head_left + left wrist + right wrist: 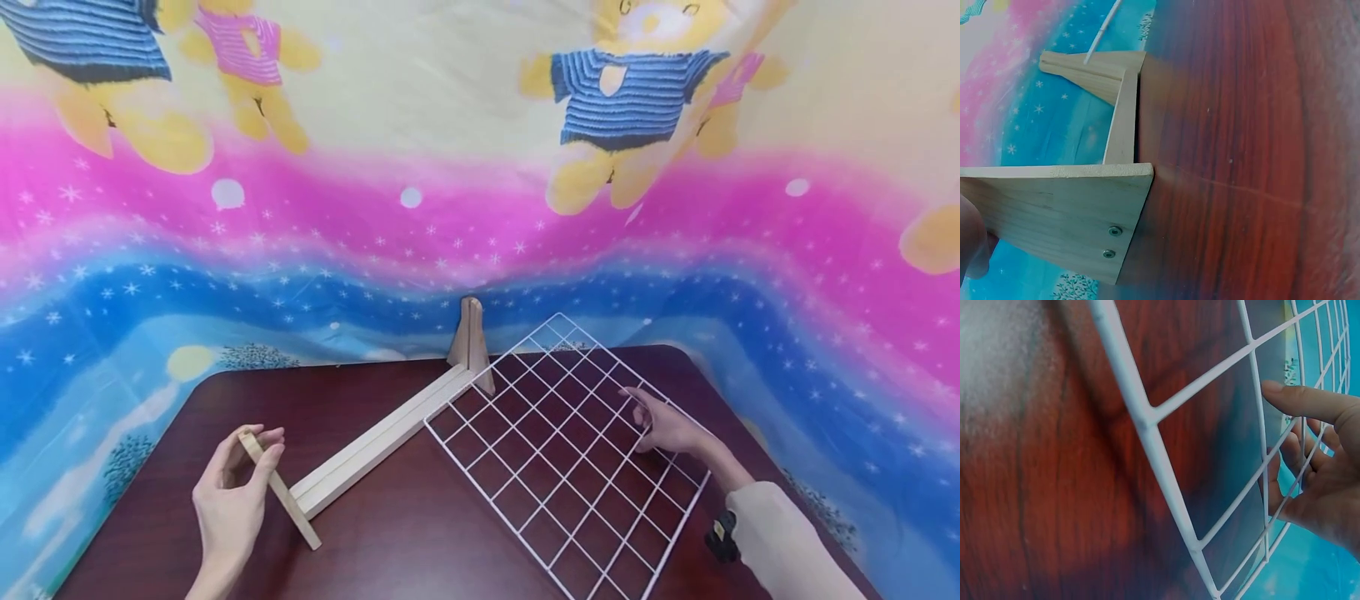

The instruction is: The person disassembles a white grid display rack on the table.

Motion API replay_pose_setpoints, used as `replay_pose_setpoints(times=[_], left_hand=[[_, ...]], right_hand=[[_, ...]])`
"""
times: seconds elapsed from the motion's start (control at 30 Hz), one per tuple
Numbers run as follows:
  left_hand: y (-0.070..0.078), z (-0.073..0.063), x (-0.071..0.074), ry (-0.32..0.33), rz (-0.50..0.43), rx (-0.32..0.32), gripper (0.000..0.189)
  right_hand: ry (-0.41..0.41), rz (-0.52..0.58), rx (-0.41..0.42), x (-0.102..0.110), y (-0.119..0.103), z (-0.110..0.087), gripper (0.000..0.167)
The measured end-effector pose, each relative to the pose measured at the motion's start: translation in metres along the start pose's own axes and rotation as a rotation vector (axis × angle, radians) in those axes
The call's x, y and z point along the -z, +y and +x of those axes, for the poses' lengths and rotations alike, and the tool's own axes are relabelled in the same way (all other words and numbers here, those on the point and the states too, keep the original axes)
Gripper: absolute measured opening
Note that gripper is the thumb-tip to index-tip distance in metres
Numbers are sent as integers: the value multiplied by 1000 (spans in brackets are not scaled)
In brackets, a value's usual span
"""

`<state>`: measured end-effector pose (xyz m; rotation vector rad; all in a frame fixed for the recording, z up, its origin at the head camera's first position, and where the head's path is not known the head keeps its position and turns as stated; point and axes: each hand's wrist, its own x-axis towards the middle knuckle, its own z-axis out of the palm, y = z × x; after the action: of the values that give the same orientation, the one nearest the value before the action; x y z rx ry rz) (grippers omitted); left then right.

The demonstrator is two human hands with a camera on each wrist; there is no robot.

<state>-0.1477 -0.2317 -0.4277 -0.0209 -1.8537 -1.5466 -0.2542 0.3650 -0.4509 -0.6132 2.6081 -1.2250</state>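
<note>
Across the glossy, wood-grained worktop (405, 554), a white wire grid (564, 467) spans the right side; left stands a pale wooden stand (381, 440), straight rail between tapering ends. The right hand (665, 427) grips the grid; the left hand (236, 496) pinches the stand's near end, bearing round metallic screws (1115, 231).

The left hand (232, 500) is held pinched, left of the wire grid (584, 455); the right hand (667, 429) is curled at its right side.

Dark reddish-brown wood-grain table (397, 542) with a slight gloss and rounded far corners. Standing directly on top: pale wooden stand (384, 440), spanning from a near end piece (281, 490) at 9 o'clock to a far end piece (472, 342) at 12.
</note>
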Motion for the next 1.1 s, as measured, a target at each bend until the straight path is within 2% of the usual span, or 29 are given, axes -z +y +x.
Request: replay_pose_setpoints(times=[0.07,0.17,0.3,0.53,0.77,0.93,1.1], left_hand=[[8,-2,0,13,-3,9,36],[13,-3,2,30,9,21,35],[4,-6,9,59,53,26,36],[3,-12,16,77,84,45,38],[5,-15,19,91,99,0,39],[5,-17,21,93,94,-4,39],[5,-18,25,102,92,14,38]], right_hand=[[-24,1,-14,-2,0,1,93],[-55,-10,-26,-4,-1,5,92],[-95,-45,-17,-8,-2,10,93],[-152,-125,-22,-17,-3,15,94],[-234,-175,-29,-18,-12,25,95],[-254,-268,-54,-16,-15,32,96],[-239,-392,-58,-20,-16,35,95]])
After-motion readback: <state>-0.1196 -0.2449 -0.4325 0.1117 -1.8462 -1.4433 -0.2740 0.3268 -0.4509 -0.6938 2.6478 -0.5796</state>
